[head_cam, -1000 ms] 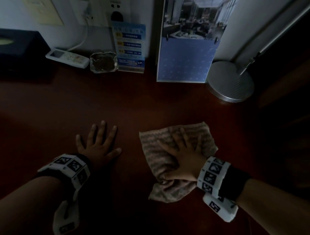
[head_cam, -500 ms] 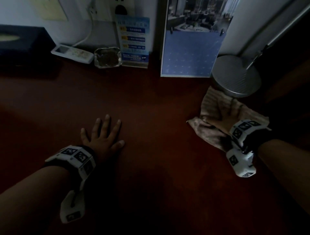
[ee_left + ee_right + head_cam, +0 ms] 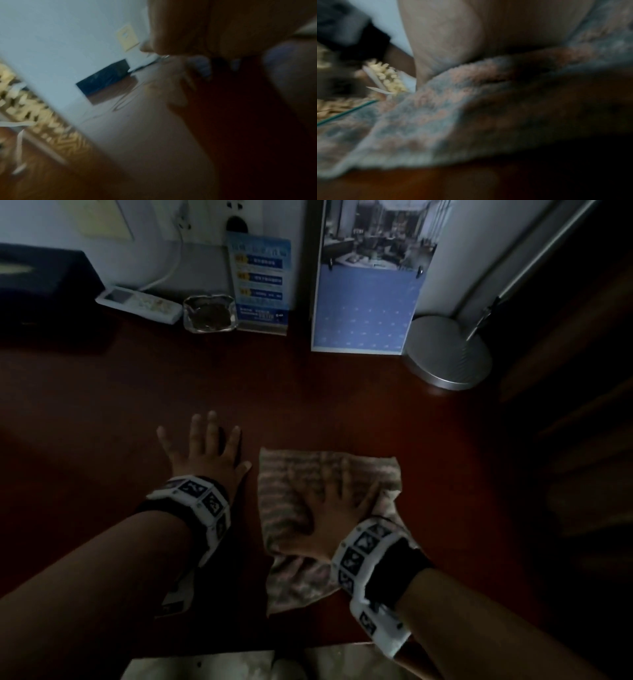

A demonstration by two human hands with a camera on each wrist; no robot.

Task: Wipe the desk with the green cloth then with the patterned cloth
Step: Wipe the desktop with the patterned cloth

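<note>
The patterned cloth (image 3: 291,501), striped in pale pink and grey, lies crumpled on the dark red-brown desk (image 3: 102,440) near its front edge. My right hand (image 3: 339,501) presses flat on it with fingers spread. In the blurred right wrist view the cloth (image 3: 428,121) fills the frame under my palm. My left hand (image 3: 205,446) rests flat on the bare desk just left of the cloth, fingers straight and spread, holding nothing. No green cloth is in view.
Along the back wall stand a dark box (image 3: 41,278), a white remote (image 3: 137,302), a glass ashtray (image 3: 209,314), a blue sign stand (image 3: 262,282), a calendar (image 3: 370,278) and a round metal lamp base (image 3: 448,350). The desk's right edge drops into shadow.
My right hand swept the patterned cloth from the centre out to the lamp base at the back right, then back to the front centre beside my left hand. The left hand barely moved.
</note>
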